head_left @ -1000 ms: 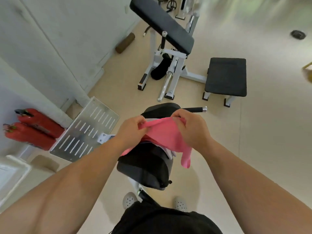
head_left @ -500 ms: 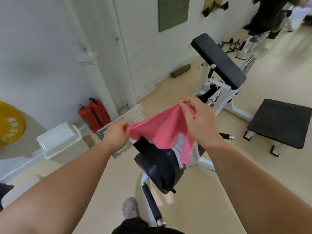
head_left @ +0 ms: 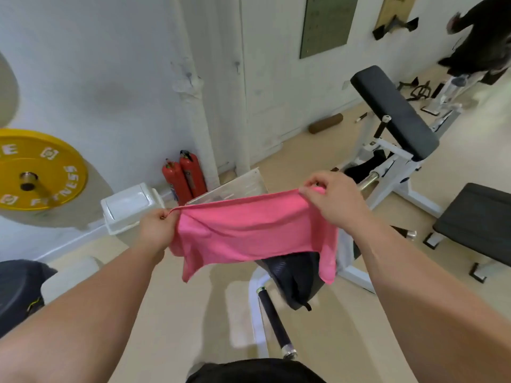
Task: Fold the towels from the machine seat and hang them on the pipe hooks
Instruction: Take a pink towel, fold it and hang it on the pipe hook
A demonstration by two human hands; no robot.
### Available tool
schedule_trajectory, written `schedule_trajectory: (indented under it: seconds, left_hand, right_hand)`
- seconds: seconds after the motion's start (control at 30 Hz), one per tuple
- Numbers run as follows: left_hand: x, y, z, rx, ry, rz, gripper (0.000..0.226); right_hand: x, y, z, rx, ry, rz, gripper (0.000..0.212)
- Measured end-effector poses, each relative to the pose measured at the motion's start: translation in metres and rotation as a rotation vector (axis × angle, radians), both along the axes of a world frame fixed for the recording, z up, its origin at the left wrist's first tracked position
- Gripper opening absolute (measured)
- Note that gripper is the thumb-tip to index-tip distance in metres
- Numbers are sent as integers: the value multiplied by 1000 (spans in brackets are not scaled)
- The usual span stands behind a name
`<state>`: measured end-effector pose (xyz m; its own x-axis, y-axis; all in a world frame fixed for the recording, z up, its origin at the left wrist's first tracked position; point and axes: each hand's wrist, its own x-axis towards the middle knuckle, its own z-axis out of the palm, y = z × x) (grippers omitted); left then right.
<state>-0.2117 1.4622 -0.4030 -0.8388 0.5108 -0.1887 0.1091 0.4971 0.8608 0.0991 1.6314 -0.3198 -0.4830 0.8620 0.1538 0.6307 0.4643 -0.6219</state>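
Note:
A pink towel (head_left: 249,233) hangs stretched out in the air between my hands, above the black machine seat (head_left: 293,280). My left hand (head_left: 156,230) pinches its left top corner. My right hand (head_left: 331,200) pinches the right top corner, a little higher. The towel's lower edge droops in two loose points. A strip of white cloth (head_left: 344,244) shows behind the towel's right side, on the seat. A white vertical pipe (head_left: 197,128) runs up the wall; a small hook (head_left: 237,66) sticks out of the wall further right.
Two red fire extinguishers (head_left: 184,175) and a white bin (head_left: 130,207) stand by the wall. A yellow weight plate (head_left: 36,172) sits at left. A white bench machine with black pads (head_left: 392,117) and a low black seat (head_left: 481,225) stand to the right. A person in black (head_left: 481,37) is at far right.
My hands have drawn apart and risen, spreading the bunched pink towel out flat above the seat. The view has tilted up toward the wall.

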Motion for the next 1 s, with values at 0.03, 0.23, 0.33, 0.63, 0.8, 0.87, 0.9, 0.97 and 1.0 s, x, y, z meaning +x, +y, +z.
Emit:
schedule_trajectory:
  seconds: [0.03, 0.23, 0.33, 0.63, 0.8, 0.87, 0.9, 0.97, 1.0]
  left_hand:
    - [-11, -12, -7, 6, -22, 28, 30]
    - [-60, -69, -27, -70, -118, -51, 33]
    - [-76, -83, -19, -15, -271, -108, 28]
    - [-100, -110, 15, 252, -606, -101, 21]
    - [-119, -114, 21, 306, -681, -113, 28]
    - [-127, -108, 24, 353, -755, -19, 23]
    - [-132, -103, 26, 378, -779, 25, 20]
    - [-145, -93, 26, 371, -752, 44, 18]
    - [-151, -87, 25, 351, -720, 33, 18]
  right_hand:
    - [-10, -4, -9, -89, -143, 22, 18]
    - [-95, -51, -58, -379, -377, 44, 22]
    - [-154, -81, -66, -392, -267, 66, 20]
    - [-298, -179, -64, -644, 162, 201, 16]
    - [-333, -193, -54, -668, 238, 409, 34]
    - [-345, -191, -57, -653, 261, 436, 25]
    - [-350, -189, -58, -649, 274, 443, 25]
    - [-360, -180, -60, -600, 281, 466, 28]
    - [-365, -174, -60, -574, 284, 483, 30]
